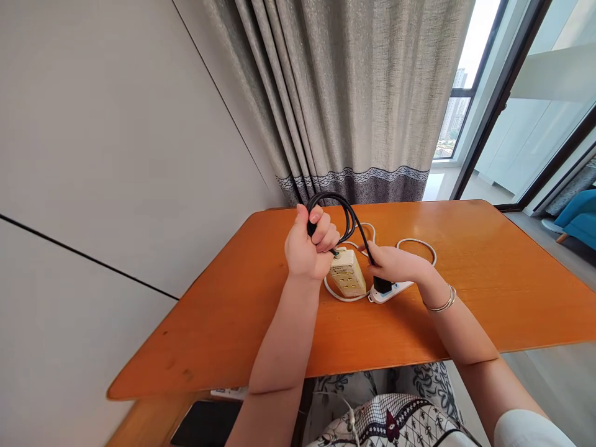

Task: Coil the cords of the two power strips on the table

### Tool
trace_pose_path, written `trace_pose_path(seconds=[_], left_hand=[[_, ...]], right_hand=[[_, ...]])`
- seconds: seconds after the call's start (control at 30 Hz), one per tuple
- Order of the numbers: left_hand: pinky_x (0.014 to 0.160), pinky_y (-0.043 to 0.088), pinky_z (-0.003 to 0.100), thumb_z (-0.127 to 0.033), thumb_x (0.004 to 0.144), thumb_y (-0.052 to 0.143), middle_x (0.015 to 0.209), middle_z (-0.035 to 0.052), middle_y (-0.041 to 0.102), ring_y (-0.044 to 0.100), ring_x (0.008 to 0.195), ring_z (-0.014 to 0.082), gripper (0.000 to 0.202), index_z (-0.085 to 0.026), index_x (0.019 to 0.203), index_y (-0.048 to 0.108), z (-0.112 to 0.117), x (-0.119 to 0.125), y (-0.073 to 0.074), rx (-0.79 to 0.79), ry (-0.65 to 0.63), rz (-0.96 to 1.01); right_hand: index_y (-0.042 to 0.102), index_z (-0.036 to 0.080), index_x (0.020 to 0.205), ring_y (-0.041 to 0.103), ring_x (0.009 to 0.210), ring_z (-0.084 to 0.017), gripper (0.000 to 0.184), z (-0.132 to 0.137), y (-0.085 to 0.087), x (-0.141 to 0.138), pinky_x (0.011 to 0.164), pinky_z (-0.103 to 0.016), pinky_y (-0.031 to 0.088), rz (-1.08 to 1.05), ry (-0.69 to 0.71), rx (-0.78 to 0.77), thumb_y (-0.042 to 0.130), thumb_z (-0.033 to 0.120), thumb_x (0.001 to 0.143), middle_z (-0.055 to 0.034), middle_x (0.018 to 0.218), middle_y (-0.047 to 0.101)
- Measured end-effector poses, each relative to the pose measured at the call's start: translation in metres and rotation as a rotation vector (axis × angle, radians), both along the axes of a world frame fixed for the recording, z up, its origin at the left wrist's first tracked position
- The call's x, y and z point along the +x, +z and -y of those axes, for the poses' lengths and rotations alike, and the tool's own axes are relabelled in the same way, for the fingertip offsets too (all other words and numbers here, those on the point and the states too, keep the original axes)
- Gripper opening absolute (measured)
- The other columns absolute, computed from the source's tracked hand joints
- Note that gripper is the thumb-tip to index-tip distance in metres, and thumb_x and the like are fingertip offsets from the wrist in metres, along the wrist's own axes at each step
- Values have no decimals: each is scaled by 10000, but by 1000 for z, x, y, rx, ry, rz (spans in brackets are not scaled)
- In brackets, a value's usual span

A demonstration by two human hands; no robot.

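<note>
Clothing [395, 416]: patterned fabric across the lap, nearest the viewer; a thin white lead [351, 417] lies on it;
Surface [233, 347]: orange-brown board beginning just past the lap; a dark flat object [205, 423] lies at a lower level, to the left;
White power strip [395, 290]: on the surface, set at a slant; its farther part is hidden by the right hand [393, 261];
Black plug [382, 285]: upright at the strip's near end; whether seated in a socket or merely resting there cannot be told;
Right grip: fingers closed about the black cable [354, 217] close above the plug; a bracelet [449, 299] circles the wrist;
Beige socket block [347, 277]: on the surface, between the hands; a white cord [347, 300] curves around its near end;
Left hand [311, 245]: raised above the surface, curled into a fist around the bunched cable;
Gathered loops: several turns stand from the left fist; coiling appears, by judgement, well advanced;
Loose run: one length drops from the loops to the right hand, not yet gathered; no tie shows on the coil;
Curtain [367, 93]: grey folds with a patterned band, beyond the surface's far edge;
Window [459, 105]: farthest, at right; tall buildings outside.
</note>
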State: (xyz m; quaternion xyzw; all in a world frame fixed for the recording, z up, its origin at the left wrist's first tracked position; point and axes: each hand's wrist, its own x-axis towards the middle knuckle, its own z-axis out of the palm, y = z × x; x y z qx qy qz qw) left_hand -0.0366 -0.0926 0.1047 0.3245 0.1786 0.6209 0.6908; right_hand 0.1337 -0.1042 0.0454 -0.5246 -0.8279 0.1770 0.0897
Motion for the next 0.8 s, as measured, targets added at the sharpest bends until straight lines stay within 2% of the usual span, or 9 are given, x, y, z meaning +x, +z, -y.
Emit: trace_pose_path(seconds=[0.07,0.13,0.23,0.3,0.43,0.57,0.67,0.73,0.8], left_hand=[[352,188,174,-476,1038,357,447,-92,209,143,334,54,476,-196,654,346,-1,2,-1,13,59,10],[358,195,182,-475,1025,411,448,-91,226,155,338,54,466,-196,657,349,-2,3,-1,33,129,32],[371,197,191,-447,1030,420,448,-88,251,173,345,54,448,-196,664,357,-5,2,-3,73,238,67],[381,201,196,-428,1035,416,450,-85,275,192,351,54,437,-197,669,362,-7,-1,-4,103,287,75],[395,210,203,-449,1007,481,463,-81,309,227,361,55,435,-201,669,361,-10,-4,-6,165,326,46],[405,220,205,-497,958,555,466,-67,372,283,376,60,463,-206,661,351,-11,-1,-10,185,339,-37],[414,253,200,-498,947,571,483,-38,472,386,406,76,459,-208,659,363,-10,2,-15,159,305,-114],[418,290,195,-501,933,591,515,-19,537,466,441,95,447,-209,664,384,-10,3,-19,146,251,-143],[425,330,191,-502,914,616,545,-7,578,533,482,113,439,-208,666,404,-9,4,-21,145,199,-166]], right_hand=[[446,76,1345,706,967,-294,401,6,2,-5,779,-363,506,90,-98,65,399,198,966,-198,1088,718],[380,56,1397,709,961,-305,446,11,4,-9,765,-375,518,146,-172,137,352,189,973,-202,1060,720],[219,56,1498,696,1017,-296,613,15,1,-11,813,-380,532,177,-162,257,429,173,934,-207,1138,690],[197,64,1510,683,1049,-284,673,15,-4,-10,848,-381,531,202,-135,334,461,110,892,-212,1182,665],[293,110,1501,687,967,-237,623,16,-5,-9,757,-319,529,233,-125,400,424,45,895,-173,1146,662],[480,203,1443,663,843,-195,500,22,9,-8,703,-295,494,261,-173,486,434,100,956,-123,1052,672],[590,243,1374,636,846,-196,447,30,19,-4,816,-356,481,222,-165,675,470,102,968,-100,990,690],[670,263,1264,622,869,-195,374,36,23,-2,925,-402,448,163,-94,833,493,107,974,-74,982,716],[714,264,1153,610,863,-184,311,43,26,-1,961,-405,425,107,-14,973,498,118,983,-47,991,742]])
